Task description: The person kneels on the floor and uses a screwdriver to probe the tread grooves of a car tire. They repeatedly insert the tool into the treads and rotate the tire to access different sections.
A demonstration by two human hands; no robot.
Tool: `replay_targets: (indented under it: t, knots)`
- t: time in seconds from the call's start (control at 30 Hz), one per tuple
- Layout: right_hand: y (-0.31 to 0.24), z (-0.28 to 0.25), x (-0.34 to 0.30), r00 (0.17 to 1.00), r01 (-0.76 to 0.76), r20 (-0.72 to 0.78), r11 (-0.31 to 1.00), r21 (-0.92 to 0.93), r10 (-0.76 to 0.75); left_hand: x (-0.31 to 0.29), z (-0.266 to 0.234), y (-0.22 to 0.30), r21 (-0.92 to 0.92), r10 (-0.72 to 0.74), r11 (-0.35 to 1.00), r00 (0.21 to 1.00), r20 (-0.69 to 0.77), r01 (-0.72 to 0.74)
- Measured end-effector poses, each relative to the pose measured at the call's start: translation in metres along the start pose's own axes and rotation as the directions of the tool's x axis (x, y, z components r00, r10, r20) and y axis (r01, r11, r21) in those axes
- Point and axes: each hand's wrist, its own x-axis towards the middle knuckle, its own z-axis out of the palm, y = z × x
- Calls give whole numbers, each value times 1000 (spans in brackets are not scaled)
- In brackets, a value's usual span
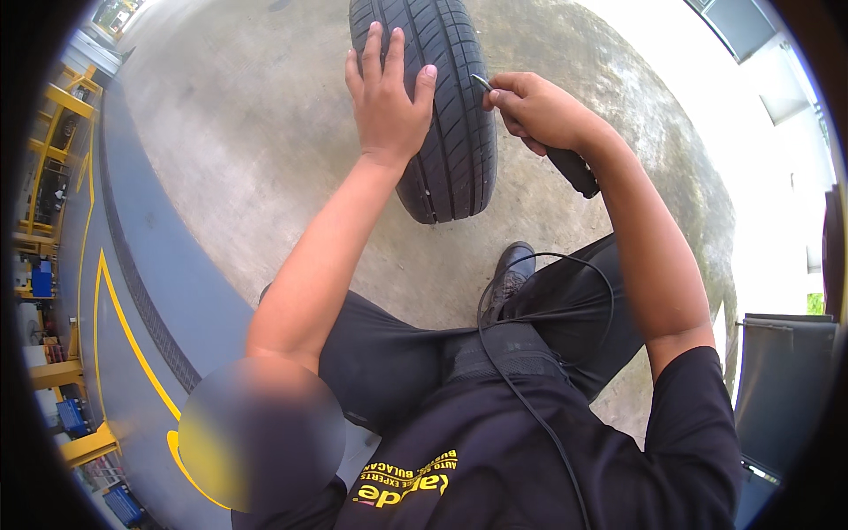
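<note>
A black tyre stands upright on the floor in front of me, its grooved tread facing me. My left hand lies flat on the tread, fingers spread and thumb apart. Close to the tyre's right edge, my right hand is closed round a black-handled tool. The tool's thin metal tip pokes out past the fingers at the tyre's right shoulder; whether it touches the rubber I cannot tell. Its exact kind is partly hidden by my grip.
Stained concrete floor surrounds the tyre. A black cable runs over my shirt and loops by my knee. A dark shoe is below the tyre. Yellow-framed racks line the left, beyond grey-blue flooring with yellow lines; a dark cabinet stands right.
</note>
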Motion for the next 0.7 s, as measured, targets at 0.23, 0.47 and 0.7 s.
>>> replay_targets:
  t: [0.23,0.47,0.7]
  knots:
    - [-3,-28,25,993,90,110,898,-431,-47,-3,-10,5,-22,-38,999,999,20,38]
    - [-41,-54,31,940,109,329,826,-553,96,-1,-14,3,-40,31,999,999,42,-29]
    - [-23,-68,41,844,-15,509,958,-288,166,2,-14,5,-62,81,995,995,59,-77]
